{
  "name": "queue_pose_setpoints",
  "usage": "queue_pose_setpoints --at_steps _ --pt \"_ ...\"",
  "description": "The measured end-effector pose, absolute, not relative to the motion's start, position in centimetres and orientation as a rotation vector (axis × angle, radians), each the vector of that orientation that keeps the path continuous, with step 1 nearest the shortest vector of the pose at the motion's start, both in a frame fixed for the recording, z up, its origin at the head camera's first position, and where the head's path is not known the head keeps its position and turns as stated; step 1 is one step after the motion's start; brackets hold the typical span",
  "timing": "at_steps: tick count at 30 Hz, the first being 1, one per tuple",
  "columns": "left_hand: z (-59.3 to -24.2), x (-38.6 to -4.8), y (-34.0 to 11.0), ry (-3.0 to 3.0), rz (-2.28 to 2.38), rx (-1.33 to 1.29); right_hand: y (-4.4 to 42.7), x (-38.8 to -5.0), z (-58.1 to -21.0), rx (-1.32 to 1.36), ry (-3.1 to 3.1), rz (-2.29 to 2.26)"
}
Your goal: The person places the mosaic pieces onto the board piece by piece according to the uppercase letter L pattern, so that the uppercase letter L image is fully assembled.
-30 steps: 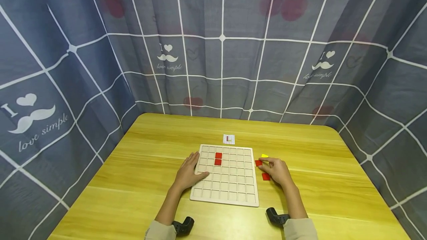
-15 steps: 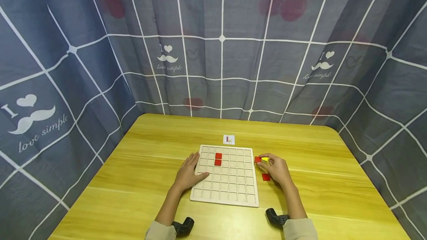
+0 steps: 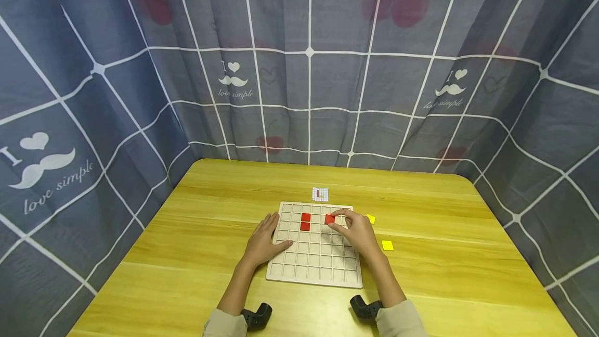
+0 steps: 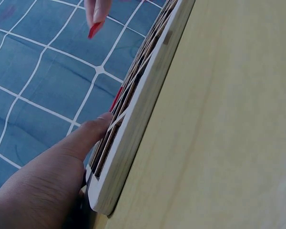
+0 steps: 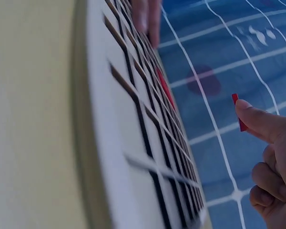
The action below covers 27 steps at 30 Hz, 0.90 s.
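Observation:
A pale wooden grid board (image 3: pixel 309 261) lies on the table, with two red square tiles (image 3: pixel 305 222) sitting one above the other in its upper left part. My left hand (image 3: pixel 264 243) rests along the board's left edge, fingers straight, its thumb lying on the top; the left wrist view shows that thumb (image 4: pixel 93 133) on the rim. Between the thumb and fingertips of my right hand (image 3: pixel 356 230) a red tile (image 3: pixel 329 219) is pinched, held above the board's upper right part. In the right wrist view this tile (image 5: pixel 239 112) is seen edge-on, apart from the board.
Right of the board lie two yellow tiles, one farther back (image 3: pixel 371 219) and one nearer (image 3: pixel 387 245). Behind the board is a small card with a printed grid pattern (image 3: pixel 320 194). A grey-blue checked curtain (image 3: pixel 281 82) surrounds the wooden table (image 3: pixel 224 191).
My right hand has picked up a red tile from beside the board and carried it left over the board. The nearer yellow tile has come into view. My left hand stays in place.

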<state>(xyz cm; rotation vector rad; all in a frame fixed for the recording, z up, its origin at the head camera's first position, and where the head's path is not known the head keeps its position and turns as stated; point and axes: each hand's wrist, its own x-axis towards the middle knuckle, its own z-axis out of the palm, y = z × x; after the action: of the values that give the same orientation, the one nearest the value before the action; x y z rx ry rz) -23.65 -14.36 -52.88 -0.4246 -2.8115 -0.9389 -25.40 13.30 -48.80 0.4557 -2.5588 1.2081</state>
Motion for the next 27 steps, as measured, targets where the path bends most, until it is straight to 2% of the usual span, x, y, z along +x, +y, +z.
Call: queue_pose_setpoints --at_steps 11,27 --pt "-53.0 -23.7 -14.4 -2.819 -0.947 -0.410 8.8 -25.1 -50.7 0.602 -2.598 1.201" --pt "-52.9 -23.7 -14.4 -2.824 -0.947 -0.401 7.7 -25.2 -52.4 0.634 -2.730 1.056"
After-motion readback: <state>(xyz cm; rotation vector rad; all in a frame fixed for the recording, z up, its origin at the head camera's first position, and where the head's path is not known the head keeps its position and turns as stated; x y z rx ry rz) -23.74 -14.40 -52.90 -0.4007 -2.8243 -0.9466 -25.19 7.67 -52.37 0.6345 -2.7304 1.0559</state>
